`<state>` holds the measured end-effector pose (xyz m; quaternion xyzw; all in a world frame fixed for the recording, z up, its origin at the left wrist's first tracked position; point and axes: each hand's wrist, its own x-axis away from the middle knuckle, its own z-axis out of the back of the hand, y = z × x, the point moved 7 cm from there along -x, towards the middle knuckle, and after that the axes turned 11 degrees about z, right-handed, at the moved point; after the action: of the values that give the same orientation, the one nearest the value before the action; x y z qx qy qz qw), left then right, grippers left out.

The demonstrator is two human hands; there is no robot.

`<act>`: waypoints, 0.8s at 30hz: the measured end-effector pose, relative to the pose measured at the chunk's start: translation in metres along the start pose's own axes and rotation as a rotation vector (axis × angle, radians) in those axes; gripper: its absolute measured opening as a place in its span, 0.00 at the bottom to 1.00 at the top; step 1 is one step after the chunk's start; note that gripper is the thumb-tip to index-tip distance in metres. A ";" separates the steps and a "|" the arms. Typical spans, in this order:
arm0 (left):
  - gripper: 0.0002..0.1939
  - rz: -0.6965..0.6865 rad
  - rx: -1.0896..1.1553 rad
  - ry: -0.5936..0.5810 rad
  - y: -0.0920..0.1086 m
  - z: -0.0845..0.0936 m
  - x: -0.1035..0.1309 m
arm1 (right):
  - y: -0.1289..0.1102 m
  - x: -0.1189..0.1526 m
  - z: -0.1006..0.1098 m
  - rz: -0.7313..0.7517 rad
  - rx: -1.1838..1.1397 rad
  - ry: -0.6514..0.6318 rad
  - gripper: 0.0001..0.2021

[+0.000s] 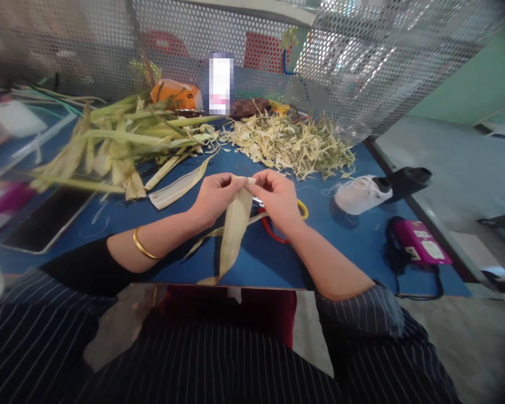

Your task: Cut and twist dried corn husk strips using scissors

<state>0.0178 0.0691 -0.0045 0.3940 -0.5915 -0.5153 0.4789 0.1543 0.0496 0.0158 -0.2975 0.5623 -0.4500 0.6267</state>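
Observation:
A long, pale dried leaf strip (234, 233) hangs down toward the front edge of the blue table (265, 266). My left hand (215, 196) pinches its upper end, and my right hand (278, 197) pinches the same end just beside it. The fingertips of both hands nearly meet. Scissors with red and yellow handles (303, 210) lie under my right hand, partly hidden by it. Another pale leaf piece (180, 186) rests on the table to the left of my hands. A narrow strip trails beside the held leaf.
Long leaf stalks (118, 140) are heaped at the back left, shredded pieces (286, 143) at the back centre. A lit phone (221, 84) leans on the perforated metal screen (261, 28). White thread spool (359, 194), black spool (410, 180) and purple box (423, 242) sit right.

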 end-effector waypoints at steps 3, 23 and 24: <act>0.15 -0.029 -0.053 0.008 0.002 0.001 0.000 | 0.002 0.000 -0.001 0.002 0.034 -0.010 0.08; 0.17 -0.001 0.048 -0.050 -0.001 -0.002 0.000 | -0.005 0.001 0.000 0.055 0.096 0.003 0.06; 0.18 0.003 0.052 -0.061 -0.001 -0.003 0.000 | -0.006 0.001 0.001 0.057 0.090 0.015 0.06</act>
<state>0.0204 0.0680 -0.0058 0.3896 -0.6194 -0.5111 0.4509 0.1537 0.0459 0.0202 -0.2497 0.5543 -0.4590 0.6478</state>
